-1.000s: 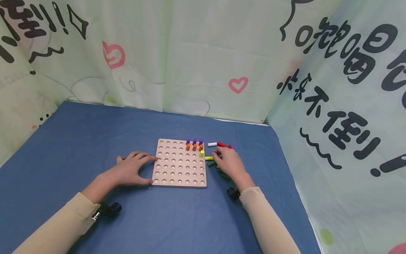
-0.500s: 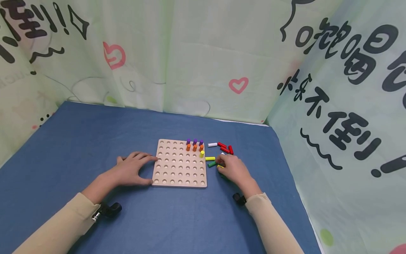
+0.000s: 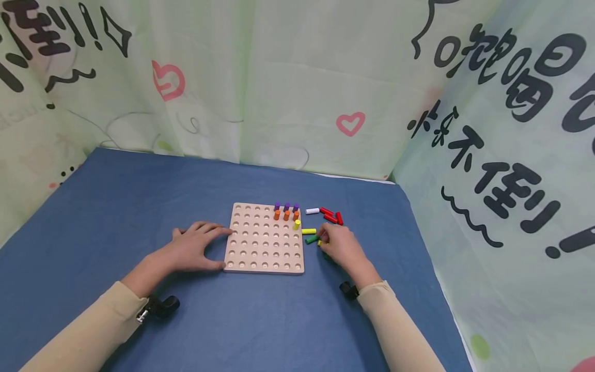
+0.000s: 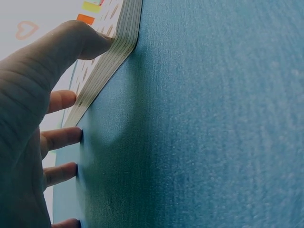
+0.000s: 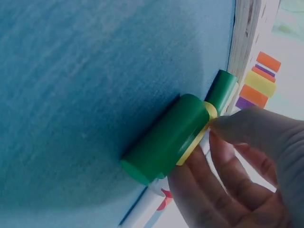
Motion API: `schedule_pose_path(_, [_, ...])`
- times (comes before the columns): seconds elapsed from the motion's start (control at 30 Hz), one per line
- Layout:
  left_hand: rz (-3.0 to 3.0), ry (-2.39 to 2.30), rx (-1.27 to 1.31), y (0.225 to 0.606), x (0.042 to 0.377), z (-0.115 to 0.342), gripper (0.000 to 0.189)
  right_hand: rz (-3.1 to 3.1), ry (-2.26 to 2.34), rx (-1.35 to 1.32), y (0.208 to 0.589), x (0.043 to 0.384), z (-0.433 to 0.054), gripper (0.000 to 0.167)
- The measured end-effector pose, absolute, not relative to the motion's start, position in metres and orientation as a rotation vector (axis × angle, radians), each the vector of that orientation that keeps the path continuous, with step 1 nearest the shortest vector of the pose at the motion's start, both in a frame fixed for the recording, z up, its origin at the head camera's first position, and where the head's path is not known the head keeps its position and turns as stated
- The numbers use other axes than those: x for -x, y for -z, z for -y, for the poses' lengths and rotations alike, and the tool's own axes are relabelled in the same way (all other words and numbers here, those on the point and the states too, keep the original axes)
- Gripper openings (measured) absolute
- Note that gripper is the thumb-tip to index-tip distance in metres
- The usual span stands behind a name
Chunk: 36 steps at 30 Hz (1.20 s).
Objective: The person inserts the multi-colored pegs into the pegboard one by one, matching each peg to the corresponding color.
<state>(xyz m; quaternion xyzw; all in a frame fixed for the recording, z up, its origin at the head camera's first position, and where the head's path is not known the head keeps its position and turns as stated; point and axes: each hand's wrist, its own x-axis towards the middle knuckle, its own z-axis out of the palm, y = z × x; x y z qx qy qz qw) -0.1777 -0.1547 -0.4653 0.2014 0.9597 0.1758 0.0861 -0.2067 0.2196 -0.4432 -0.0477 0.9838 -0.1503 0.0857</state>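
A light wooden pegboard (image 3: pixel 260 253) with rows of round holes lies on the blue cloth. Purple pegs, orange pegs and one yellow peg stand upright at its far right corner. My left hand (image 3: pixel 197 248) rests at the board's left side, thumb and index fingertip touching its edge, the other fingers on the cloth. Beyond the board's right edge, my right hand (image 3: pixel 341 245) is down among loose pegs. Its thumb and fingers pinch a yellow peg (image 5: pixel 192 146), partly hidden behind a large-looking green peg (image 5: pixel 164 137) in the right wrist view.
Another yellow peg (image 3: pixel 309 231) and a green peg (image 3: pixel 311 239) lie beside the board's right edge. A white peg (image 3: pixel 312 211) and several red pegs (image 3: pixel 330 219) lie farther back. A printed curtain (image 3: pixel 288 93) hangs behind the table.
My right hand has moved from near the red pegs toward the front right, to the green and yellow pegs, uncovering the red ones. The left hand has stayed at the board.
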Motion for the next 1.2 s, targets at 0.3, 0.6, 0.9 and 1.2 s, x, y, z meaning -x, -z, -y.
schedule_pose_path(0.3, [-2.862,-0.515,-0.604,0.465,0.178,0.154,0.078,-2.914,0.399,0.196,0.447,0.207,-0.219,0.026])
schedule_pose_path(0.6, [-2.863,-0.515,-0.608,0.465,0.178,0.155,0.078,-3.01,0.433,0.254,0.444,0.204,-0.215,0.029])
schedule_pose_path(0.9, [-2.867,-0.523,-0.615,0.467,0.178,0.156,0.078,-3.108,0.594,0.285,0.435,0.205,-0.201,0.028])
schedule_pose_path(1.2, [-2.871,-0.545,-0.626,0.468,0.177,0.156,0.076,-3.176,0.801,0.371,0.426,0.208,-0.184,0.024])
